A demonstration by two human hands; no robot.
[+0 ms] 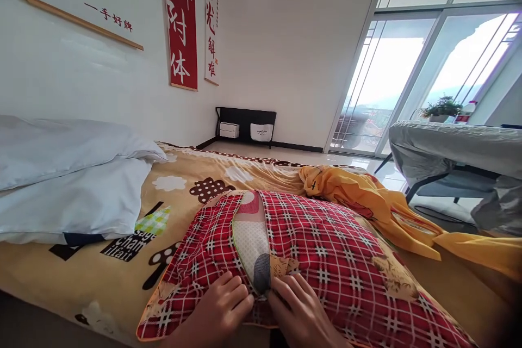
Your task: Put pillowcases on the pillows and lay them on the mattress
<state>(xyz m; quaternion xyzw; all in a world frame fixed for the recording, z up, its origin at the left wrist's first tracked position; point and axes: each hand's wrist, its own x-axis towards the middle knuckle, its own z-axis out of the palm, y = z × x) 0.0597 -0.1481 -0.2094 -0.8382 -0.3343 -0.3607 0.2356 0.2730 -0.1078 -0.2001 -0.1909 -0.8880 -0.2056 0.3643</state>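
Observation:
A red plaid pillowcase [326, 250] with an orange edge lies before me, filled out by a pillow. Its long opening bares the pale dotted inner pillow [250, 239]. At the near end of that opening, my left hand [222, 304] is closed on the left side of the pillowcase, fingers curled. My right hand [297, 307] pinches the pillowcase edge just across from it. The fingertips of both hands nearly meet, and they hide the very end of the opening. Whether a zip pull is between the right fingers is too small to tell.
Under the pillow spreads a tan patterned bed cover [171, 174]. White pillows [73, 174] are stacked at left, and a crumpled yellow cloth [367, 201] lies at right. Beyond the bed stand a covered table [457, 133], a chair [452, 182] and a low black rack [242, 117].

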